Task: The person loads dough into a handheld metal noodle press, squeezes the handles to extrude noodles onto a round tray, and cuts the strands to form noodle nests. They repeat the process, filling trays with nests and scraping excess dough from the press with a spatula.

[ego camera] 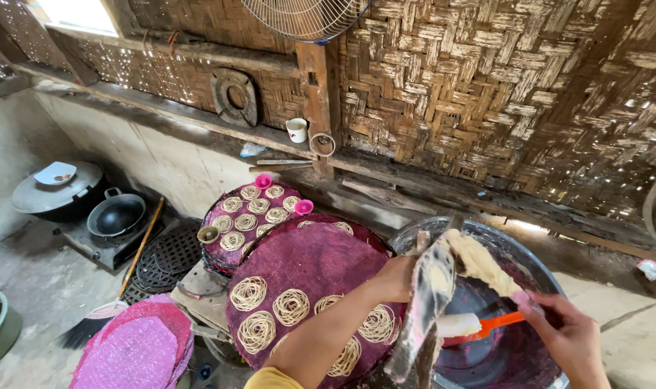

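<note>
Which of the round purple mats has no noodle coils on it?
The bright pink-purple mat at lower left, on the stack by the broom; the other mats all carry coils.

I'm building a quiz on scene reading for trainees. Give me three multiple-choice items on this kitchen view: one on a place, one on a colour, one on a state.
1. Where does the black wok sit?
A. On the stove at left
B. On the wall ledge
C. Inside the metal basin

2. What colour is the spatula handle in the right hand?
A. Green
B. Orange
C. White

3. What state is the front purple woven tray in?
A. Bare
B. Covered by a lid
C. Partly filled with noodle coils

Answers: 1 A, the wok rests on the low stove by the left wall. 2 B, the handle shows orange over the metal basin. 3 C, coils lie along its near side while its far part stays uncovered.
</note>
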